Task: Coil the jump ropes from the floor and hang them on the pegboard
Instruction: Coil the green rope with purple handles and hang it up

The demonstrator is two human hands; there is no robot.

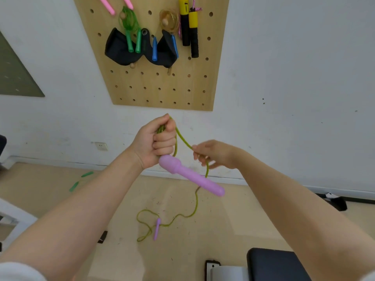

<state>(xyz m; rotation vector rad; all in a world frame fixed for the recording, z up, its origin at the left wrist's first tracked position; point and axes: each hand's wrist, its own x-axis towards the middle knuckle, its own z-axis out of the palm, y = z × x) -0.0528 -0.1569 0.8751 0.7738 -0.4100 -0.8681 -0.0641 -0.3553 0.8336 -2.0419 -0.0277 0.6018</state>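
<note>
Your left hand [160,141] is fisted around the first gathered turns of the olive-green cord [195,206], with one purple handle [191,176] jutting down and right from under the fist. Your right hand [213,154] pinches the cord just beside it, fingers curled, feeding a loop across. Most of the cord trails to the floor [223,224], where it lies in loose bends around the second purple handle [157,229]. On the pegboard [160,86] several ropes already hang: a green-handled one [133,40], a blue-handled one [154,48], a yellow-and-black pair [189,27], and pink handles [106,5] at the top edge. Another green-handled rope [81,180] lies on the floor near the wall, untouched. Judgement: roughly midway overall; this coil barely begun, then hanging, then the green one.
</note>
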